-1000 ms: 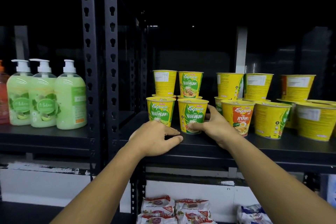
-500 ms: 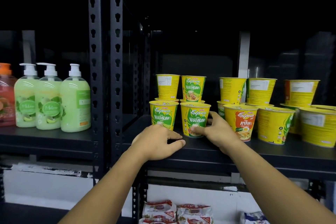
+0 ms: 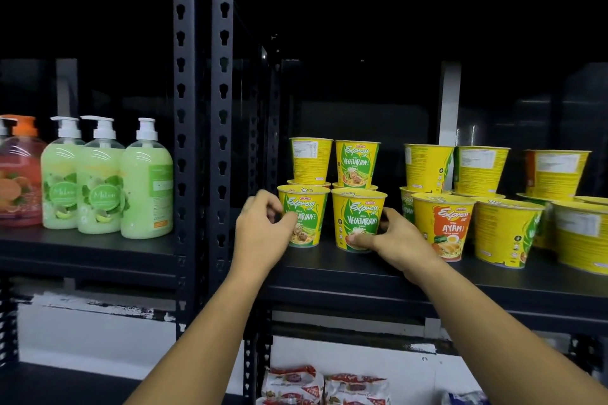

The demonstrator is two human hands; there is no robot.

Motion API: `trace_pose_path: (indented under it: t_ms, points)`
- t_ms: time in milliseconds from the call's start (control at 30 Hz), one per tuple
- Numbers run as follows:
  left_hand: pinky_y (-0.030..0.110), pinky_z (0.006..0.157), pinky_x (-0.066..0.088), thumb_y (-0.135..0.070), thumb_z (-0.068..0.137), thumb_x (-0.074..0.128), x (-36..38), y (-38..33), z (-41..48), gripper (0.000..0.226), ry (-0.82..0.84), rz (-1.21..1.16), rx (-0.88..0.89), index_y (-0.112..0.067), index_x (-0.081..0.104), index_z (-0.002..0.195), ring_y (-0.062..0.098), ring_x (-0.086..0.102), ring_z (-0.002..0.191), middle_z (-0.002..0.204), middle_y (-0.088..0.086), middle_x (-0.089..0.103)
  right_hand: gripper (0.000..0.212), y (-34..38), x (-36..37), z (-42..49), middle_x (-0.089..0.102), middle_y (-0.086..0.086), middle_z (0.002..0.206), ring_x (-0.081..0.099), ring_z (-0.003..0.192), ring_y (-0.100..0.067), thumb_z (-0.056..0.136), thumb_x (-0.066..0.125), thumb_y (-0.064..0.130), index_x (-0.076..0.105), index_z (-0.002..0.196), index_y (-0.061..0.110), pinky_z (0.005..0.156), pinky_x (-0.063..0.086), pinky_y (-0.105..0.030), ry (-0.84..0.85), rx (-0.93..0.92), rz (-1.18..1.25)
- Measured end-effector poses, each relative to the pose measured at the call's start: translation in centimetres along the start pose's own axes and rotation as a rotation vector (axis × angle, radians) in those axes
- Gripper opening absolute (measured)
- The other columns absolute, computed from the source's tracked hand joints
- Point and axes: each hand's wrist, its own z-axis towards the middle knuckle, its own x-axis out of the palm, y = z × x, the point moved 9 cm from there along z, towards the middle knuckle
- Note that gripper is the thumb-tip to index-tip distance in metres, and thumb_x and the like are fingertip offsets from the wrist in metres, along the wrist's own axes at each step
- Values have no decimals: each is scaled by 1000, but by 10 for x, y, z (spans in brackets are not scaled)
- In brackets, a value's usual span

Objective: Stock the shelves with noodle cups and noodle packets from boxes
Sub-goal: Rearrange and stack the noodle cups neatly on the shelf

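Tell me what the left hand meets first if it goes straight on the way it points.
The front left noodle cup: the left hand points up and right at its side, fingers curled beside it. Whether they touch is unclear.

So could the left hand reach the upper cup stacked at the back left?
Probably yes. The left hand is at the front left cup, and the upper cup stands just behind and above it, with open space over the front cup's lid.
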Motion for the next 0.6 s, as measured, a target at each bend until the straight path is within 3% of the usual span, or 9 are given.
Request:
trace_pose_path:
  t_ms: [67,167,267,333,433,600]
  points:
    - [27,82,47,-21,81,81,3,12,7,44,53,-5,-103,-26,51,113,13,55,103,117,-1,53,73,1,0,-1,65,5,123,61,108,-15,73,92,35,53,134,25,90,46,-34,-4,4,-11]
    - [44,107,46,-24,75,89,19,36,16,95,225,-43,-280,-30,30,149,23,50,130,147,7,47,68,2,1,-2,65,6,118,60,103,-13,74,92,33,55,131,25,88,44,-33,2,8,-15]
    - [50,115,40,-23,66,95,30,43,17,124,367,-35,-367,-31,14,160,27,48,137,154,11,45,65,2,1,-3,63,9,113,60,102,-12,75,91,33,56,130,25,88,44,-33,9,10,-18]
    - [37,106,44,-23,69,95,35,43,15,122,419,-15,-369,-26,15,161,20,57,124,142,5,57,66,2,1,-2,63,9,114,60,105,-14,76,91,33,55,130,25,89,44,-34,10,10,-25]
    - [17,74,44,-18,79,89,39,35,13,92,438,-1,-307,-18,33,152,4,63,96,109,-6,67,65,2,1,-2,64,8,115,61,105,-14,76,90,32,55,130,25,89,45,-34,9,8,-30]
    - [17,71,46,-17,78,90,38,35,13,76,429,-31,-285,-21,44,139,3,66,94,103,-6,69,64,3,1,-3,63,9,112,61,104,-14,76,90,32,55,130,25,88,46,-34,4,11,-30]
